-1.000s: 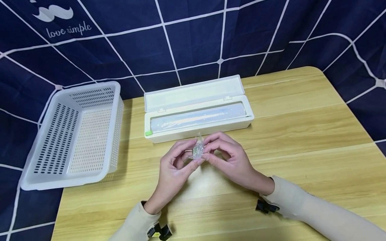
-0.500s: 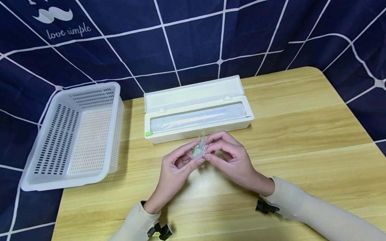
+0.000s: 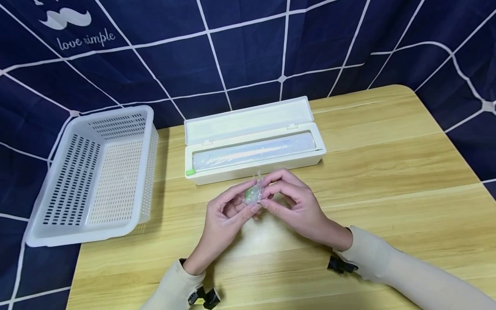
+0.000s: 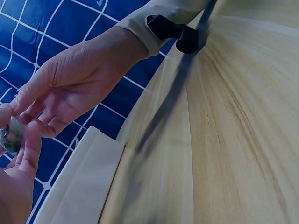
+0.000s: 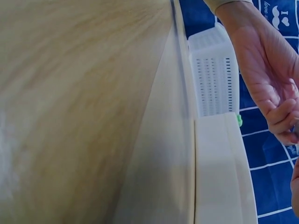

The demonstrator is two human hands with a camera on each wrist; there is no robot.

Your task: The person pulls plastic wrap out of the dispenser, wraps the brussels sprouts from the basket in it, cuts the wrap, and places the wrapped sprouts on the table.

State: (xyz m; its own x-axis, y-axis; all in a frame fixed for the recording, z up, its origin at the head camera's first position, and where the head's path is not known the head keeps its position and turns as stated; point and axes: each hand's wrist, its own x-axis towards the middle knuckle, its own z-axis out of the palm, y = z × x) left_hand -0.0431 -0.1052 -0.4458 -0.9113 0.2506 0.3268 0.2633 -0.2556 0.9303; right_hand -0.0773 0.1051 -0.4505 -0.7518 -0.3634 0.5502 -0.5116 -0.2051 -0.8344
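A small green bundle (image 3: 252, 194) in crinkled clear film is held up between both hands over the table. My left hand (image 3: 226, 215) pinches it from the left with thumb and fingers. From the right, my right hand (image 3: 292, 202) pinches the film's edge with fingertips and thumb. In the left wrist view the bundle (image 4: 11, 134) looks rounded, green with darker patches, partly covered by fingers. Just behind the hands stands a long white box (image 3: 232, 173), its lid (image 3: 249, 121) tipped back, with a roll of cling film (image 3: 253, 151) inside.
A white perforated plastic basket (image 3: 83, 236) stands at the left edge of the wooden table (image 3: 395, 181). A green piece (image 3: 190, 172) sits at the box's left front corner. Dark blue cloth (image 3: 248, 56) with white lines hangs behind the table.
The bundle turns slightly between the fingers, showing more green than a second ago. Both hands keep nearly the same place; the box and basket stay put.
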